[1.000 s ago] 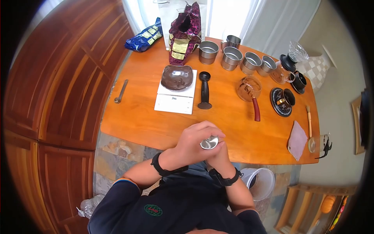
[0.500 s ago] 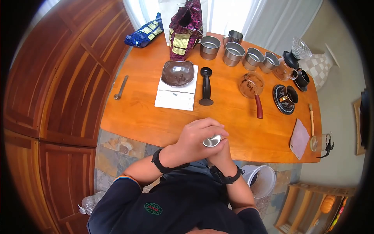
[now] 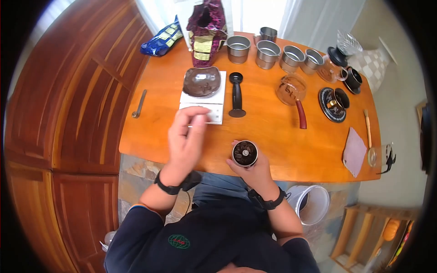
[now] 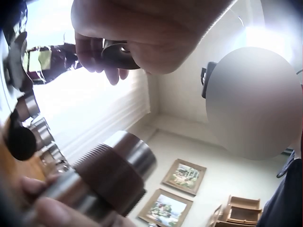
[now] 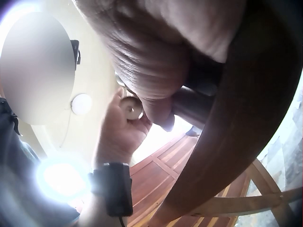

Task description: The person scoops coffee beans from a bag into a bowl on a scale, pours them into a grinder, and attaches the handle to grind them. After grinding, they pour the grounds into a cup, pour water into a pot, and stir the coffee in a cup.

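Where the left hand point(image 3: 184, 140) hovers, the scale point(image 3: 215, 101) hides — partly.

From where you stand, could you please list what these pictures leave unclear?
Scale: lower left, head view, covered by the left hand.
Grinder: lower end, left wrist view, covered by the right hand.
Beans: deeper ones, head view, hidden by the top layer.
Lid: fine detail, right wrist view, blurred.
Purple bag: top, head view, cut off by the top edge; label print, too small.
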Demonstrator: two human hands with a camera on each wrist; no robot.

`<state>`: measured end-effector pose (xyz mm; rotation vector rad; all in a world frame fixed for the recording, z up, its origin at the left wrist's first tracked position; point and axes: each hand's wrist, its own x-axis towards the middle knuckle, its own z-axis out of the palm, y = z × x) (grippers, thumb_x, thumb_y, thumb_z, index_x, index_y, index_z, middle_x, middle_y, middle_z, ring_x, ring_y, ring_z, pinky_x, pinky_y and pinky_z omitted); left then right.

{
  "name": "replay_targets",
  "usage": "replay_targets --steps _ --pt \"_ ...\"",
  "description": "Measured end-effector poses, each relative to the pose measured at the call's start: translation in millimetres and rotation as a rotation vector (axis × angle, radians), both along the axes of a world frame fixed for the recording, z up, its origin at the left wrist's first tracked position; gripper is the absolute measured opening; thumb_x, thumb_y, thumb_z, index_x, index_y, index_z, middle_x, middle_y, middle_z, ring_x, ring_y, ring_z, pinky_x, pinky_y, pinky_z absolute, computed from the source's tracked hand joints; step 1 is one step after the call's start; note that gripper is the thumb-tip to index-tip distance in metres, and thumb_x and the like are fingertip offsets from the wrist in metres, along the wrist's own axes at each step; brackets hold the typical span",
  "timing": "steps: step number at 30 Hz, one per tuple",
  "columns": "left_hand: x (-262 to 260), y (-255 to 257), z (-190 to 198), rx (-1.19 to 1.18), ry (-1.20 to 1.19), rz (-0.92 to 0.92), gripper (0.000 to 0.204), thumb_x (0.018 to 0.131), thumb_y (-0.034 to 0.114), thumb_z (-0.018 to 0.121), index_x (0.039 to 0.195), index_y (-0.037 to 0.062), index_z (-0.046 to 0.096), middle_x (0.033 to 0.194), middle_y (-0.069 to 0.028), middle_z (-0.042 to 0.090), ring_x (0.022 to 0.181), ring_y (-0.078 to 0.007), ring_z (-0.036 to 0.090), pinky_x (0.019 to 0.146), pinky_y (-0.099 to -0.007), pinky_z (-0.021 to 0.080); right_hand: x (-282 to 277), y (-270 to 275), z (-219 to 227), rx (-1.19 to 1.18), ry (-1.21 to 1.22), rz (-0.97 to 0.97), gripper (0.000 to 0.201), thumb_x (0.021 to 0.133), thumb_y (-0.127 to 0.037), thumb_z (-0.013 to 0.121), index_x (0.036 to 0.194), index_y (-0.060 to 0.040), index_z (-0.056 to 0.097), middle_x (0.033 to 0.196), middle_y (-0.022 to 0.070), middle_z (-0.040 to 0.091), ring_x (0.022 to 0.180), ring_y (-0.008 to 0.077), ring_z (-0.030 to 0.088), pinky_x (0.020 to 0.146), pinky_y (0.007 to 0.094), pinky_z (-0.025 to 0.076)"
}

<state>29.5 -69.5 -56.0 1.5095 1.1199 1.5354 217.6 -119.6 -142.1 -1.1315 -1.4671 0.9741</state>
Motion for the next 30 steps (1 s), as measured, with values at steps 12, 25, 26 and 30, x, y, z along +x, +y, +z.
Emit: replay_targets --steps 12,25,26,30 --pt "-111 6 -92 -0.164 0.147 0.229 0.037 0.112 0.032 0.049 0.094 0.0025 0.062 0.087 -0.0040 0.067 0.076 -0.0081 0.058 0.069 -0.0242 0.048 1 -2 6 -0.017 0.041 0.028 0.048 0.083 -0.010 0.087 0.122 -0.0011 0.062 0.110 0.0056 0.070 0.098 0.0101 0.066 0.086 0.0258 0.055" --pt "-132 19 -93 -0.299 0.427 0.513 0.029 0.102 0.025 0.068 0.089 -0.0002 0.065 0.078 -0.0070 0.066 0.069 -0.0163 0.059 0.065 -0.0306 0.049 -3 -5 14 -0.052 -0.007 0.006 0.047 0.082 -0.010 0.088 0.121 0.0012 0.064 0.107 0.0054 0.072 0.093 0.0108 0.067 0.085 0.0267 0.054" --pt "-135 18 -91 -0.348 0.381 0.487 0.028 0.102 0.025 0.068 0.090 -0.0001 0.066 0.082 -0.0082 0.067 0.073 -0.0177 0.061 0.067 -0.0315 0.050 -2 -6 11 -0.079 0.003 0.007 0.048 0.082 -0.010 0.087 0.121 0.0019 0.064 0.106 0.0060 0.072 0.093 0.0111 0.067 0.086 0.0267 0.055" --pt "-140 13 -93 -0.239 0.370 0.587 0.025 0.103 0.021 0.066 0.092 -0.0016 0.065 0.093 -0.0114 0.067 0.090 -0.0172 0.064 0.078 -0.0308 0.051 -3 -8 2 -0.047 -0.038 -0.059 0.044 0.082 -0.013 0.087 0.118 -0.0026 0.064 0.108 0.0124 0.071 0.101 0.0266 0.071 0.087 0.0349 0.056"
